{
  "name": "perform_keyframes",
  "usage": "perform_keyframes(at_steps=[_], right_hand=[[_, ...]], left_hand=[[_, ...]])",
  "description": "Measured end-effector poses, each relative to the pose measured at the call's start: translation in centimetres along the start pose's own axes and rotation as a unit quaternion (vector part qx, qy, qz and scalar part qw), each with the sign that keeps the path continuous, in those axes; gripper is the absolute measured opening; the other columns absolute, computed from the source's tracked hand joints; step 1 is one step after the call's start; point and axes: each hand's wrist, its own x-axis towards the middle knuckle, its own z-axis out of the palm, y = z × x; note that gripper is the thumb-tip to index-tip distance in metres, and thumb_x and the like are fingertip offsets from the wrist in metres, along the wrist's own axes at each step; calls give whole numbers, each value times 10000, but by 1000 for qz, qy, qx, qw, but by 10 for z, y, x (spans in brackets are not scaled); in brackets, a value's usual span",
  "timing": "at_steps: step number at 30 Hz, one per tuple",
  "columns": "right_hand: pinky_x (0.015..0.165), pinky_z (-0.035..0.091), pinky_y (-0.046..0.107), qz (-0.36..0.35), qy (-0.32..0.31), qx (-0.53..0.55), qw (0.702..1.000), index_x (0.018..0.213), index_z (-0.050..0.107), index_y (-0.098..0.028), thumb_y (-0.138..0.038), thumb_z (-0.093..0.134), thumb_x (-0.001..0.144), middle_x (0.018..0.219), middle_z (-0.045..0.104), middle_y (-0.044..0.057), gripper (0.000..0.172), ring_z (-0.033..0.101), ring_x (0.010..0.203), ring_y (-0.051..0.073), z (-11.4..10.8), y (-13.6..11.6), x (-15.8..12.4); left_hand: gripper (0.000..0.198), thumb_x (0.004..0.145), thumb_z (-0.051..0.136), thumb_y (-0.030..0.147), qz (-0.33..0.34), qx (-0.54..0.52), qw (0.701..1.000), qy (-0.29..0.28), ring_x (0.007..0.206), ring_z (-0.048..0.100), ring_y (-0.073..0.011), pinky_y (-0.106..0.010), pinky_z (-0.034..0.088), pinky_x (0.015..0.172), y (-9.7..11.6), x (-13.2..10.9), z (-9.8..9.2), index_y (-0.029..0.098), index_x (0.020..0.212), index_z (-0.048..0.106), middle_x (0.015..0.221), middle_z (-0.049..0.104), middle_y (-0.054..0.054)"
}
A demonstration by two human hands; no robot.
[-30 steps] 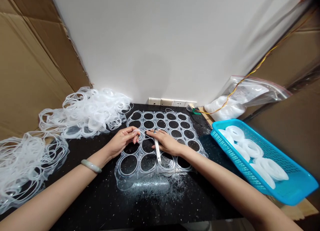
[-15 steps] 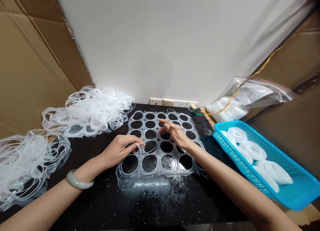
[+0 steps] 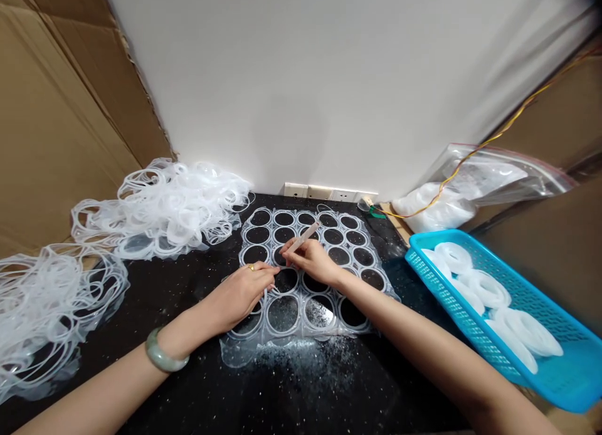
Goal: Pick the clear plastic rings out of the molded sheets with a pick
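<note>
A clear plastic sheet punched with rows of round holes [image 3: 295, 314] lies flat on the black counter, its ring-shaped webs standing out white. My right hand [image 3: 313, 262] sits on its upper middle, pinching a slim white stick [image 3: 302, 238] that points up and to the right. My left hand [image 3: 244, 292] rests on the sheet's left side, its fingertips close to my right hand. A jade bangle [image 3: 166, 358] circles my left wrist. Whether those left fingers pinch a strip of the plastic is hidden.
Heaps of loose clear rings [image 3: 164, 212] lie left of the sheet. To the right, a blue plastic basket [image 3: 451, 309] holds coiled white rings. White crumbs are scattered below the sheet. A zip bag [image 3: 489, 178], a yellow wire and wall sockets stand behind, with cardboard alongside.
My right hand has closed on the white stick, now tilted up and to the right, where its fingers were spread before. My left hand has shifted slightly down and right on the sheet.
</note>
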Motion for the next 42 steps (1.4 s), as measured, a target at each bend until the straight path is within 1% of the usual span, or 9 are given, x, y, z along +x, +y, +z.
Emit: perform_keyframes(at_steps=[6,13,21,25,27,31,33,36,42], right_hand=[[605,446,237,-13,-8,1,1000,791,631,-159,-275,580,850,687,601,-3,140,573,613,120,3,2,-2],[595,433,232,-8,-8,-9,1000,780,638,-154,-256,585,845,683,600,-2,132,557,597,115,5,2,-2],[645,443,244,-48,-8,-73,996,767,646,-158,-195,557,857,718,632,14,132,571,641,128,5,-2,-2],[664,449,243,-45,0,-76,996,779,655,-154,-184,558,855,741,642,17,126,584,667,131,7,-4,-4],[662,448,243,-44,10,-63,997,775,657,-152,-187,557,856,734,638,15,134,583,665,130,7,-2,-4],[636,440,236,-41,40,-22,998,744,648,-152,-203,555,856,722,621,10,154,573,652,125,10,2,-3],[636,443,235,-37,40,-15,998,744,649,-154,-206,562,851,717,622,8,147,573,652,125,11,5,-2],[652,452,236,-33,35,-29,998,748,653,-160,-202,563,847,719,632,7,140,584,668,129,13,6,-1],[663,455,234,-43,39,-79,995,742,659,-160,-140,548,837,735,656,10,147,599,664,129,14,2,0]], left_hand=[[289,986,401,147,2,6,1000,9,1155,565,-250,-435,512,963,-2,-1,4,129,1119,657,1234,649,-128],[299,987,402,144,14,13,1000,24,1144,558,-241,-422,515,953,-2,-3,6,126,1175,634,1186,664,-124],[266,991,403,146,10,17,999,28,1110,578,-240,-406,521,942,2,-1,3,99,1082,648,1160,667,-143],[256,988,403,147,10,7,999,36,1086,593,-238,-408,534,919,2,0,4,117,1035,653,1138,673,-137],[258,989,398,148,10,5,999,38,1084,593,-240,-413,536,917,2,0,4,120,1009,654,1122,676,-134],[283,999,359,136,14,-6,999,48,1109,580,-242,-403,535,927,3,-1,5,90,1025,636,1109,670,-149],[292,1002,343,131,12,-11,998,53,1126,573,-241,-399,533,936,3,-2,5,90,1008,632,1130,660,-157],[292,1002,340,130,8,-10,999,52,1137,564,-243,-408,531,942,2,-3,4,100,987,630,1142,652,-158],[262,995,367,139,8,-14,999,48,1117,562,-240,-408,535,934,1,-3,6,113,1013,627,1078,665,-136]])
